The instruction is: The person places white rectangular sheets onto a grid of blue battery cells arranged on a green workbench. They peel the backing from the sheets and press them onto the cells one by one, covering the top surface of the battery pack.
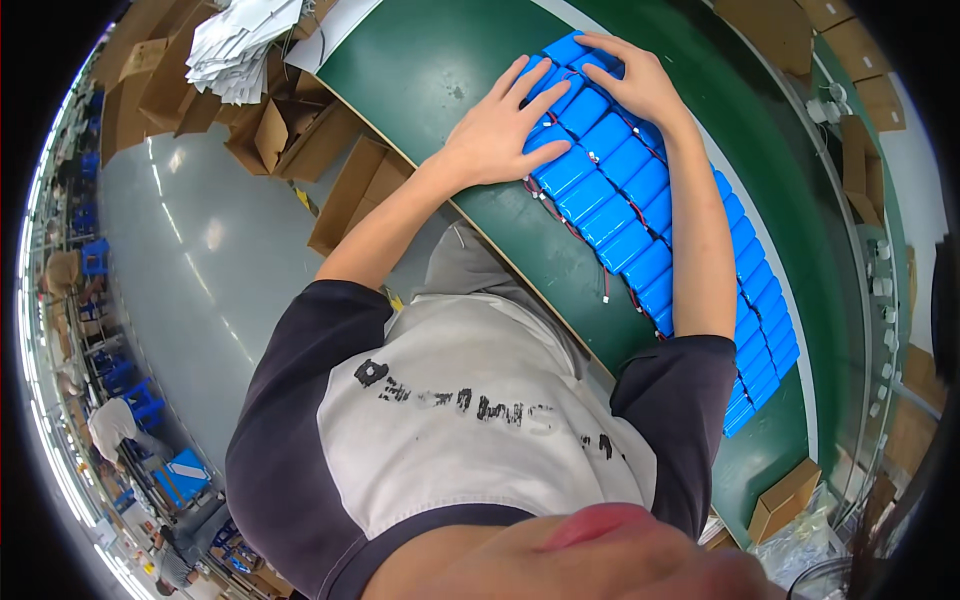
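Observation:
Rows of blue shrink-wrapped battery packs (605,218) lie side by side on the green tabletop (440,80), with thin red and black wires (560,213) and small white connectors between and beside them. My left hand (490,135) rests at the far left edge of the rows, fingers spread and touching the packs. Across the far end reaches my right hand (645,88), its thumb and fingers apart against the end packs. Neither hand lifts a pack. My right forearm passes over the middle of the rows and hides part of them.
Open cardboard boxes (365,190) stand on the floor left of the table, below a stack of white sheets (235,50). Another small carton (785,500) sits by the near right end. A green conveyor strip (800,190) with a pale border runs along the table's right side.

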Action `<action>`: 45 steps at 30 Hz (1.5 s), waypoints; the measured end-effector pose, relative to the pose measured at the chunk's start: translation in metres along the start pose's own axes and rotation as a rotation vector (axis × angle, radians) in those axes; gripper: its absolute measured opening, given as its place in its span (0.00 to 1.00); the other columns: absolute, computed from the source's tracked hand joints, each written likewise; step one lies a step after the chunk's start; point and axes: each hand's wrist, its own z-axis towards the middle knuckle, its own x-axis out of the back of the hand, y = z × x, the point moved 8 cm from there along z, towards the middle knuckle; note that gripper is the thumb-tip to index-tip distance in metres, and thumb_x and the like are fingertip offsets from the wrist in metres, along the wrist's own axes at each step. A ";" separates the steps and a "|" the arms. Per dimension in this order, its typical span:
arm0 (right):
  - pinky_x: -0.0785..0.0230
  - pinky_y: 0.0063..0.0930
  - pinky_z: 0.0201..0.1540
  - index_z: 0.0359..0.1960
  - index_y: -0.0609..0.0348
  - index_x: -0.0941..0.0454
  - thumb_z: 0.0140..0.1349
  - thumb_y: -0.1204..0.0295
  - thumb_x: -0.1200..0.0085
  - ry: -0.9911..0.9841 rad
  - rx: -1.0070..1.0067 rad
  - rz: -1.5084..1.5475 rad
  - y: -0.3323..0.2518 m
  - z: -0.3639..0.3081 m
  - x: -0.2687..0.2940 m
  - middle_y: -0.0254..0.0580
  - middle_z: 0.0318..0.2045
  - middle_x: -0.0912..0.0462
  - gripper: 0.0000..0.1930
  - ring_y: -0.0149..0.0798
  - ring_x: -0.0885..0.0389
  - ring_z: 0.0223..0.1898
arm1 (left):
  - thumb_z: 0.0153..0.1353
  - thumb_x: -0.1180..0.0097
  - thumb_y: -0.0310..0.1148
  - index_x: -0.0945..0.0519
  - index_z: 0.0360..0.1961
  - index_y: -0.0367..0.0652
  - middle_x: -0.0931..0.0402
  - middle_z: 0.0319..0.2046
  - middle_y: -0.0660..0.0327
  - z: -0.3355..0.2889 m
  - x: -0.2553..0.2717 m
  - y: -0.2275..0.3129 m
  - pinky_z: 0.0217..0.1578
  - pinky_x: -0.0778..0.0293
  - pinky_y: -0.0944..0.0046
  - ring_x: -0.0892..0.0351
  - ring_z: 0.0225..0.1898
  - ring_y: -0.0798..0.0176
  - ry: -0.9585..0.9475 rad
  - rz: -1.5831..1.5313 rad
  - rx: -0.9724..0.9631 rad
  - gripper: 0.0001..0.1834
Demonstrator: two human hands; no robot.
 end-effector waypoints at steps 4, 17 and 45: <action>0.28 0.42 0.65 0.63 0.48 0.20 0.65 0.63 0.37 0.017 0.051 0.003 -0.011 -0.001 -0.003 0.43 0.65 0.21 0.24 0.51 0.19 0.61 | 0.66 0.42 0.56 0.33 0.74 0.61 0.47 0.78 0.51 -0.001 0.007 -0.001 0.70 0.36 0.39 0.51 0.78 0.39 -0.009 -0.014 -0.014 0.37; 0.29 0.37 0.65 0.63 0.50 0.20 0.73 0.53 0.46 -0.009 -0.124 0.154 0.005 -0.010 0.028 0.44 0.59 0.16 0.23 0.43 0.19 0.61 | 0.60 0.43 0.65 0.24 0.68 0.69 0.39 0.75 0.60 -0.022 0.024 0.056 0.74 0.59 0.27 0.45 0.77 0.43 -0.091 0.114 -0.368 0.36; 0.32 0.34 0.60 0.61 0.55 0.20 0.73 0.60 0.45 0.018 -0.257 -0.235 0.005 -0.209 0.102 0.43 0.48 0.21 0.20 0.42 0.24 0.54 | 0.61 0.41 0.64 0.34 0.74 0.67 0.37 0.74 0.60 -0.021 -0.057 0.213 0.73 0.44 0.39 0.38 0.74 0.51 -0.249 -0.060 -0.737 0.41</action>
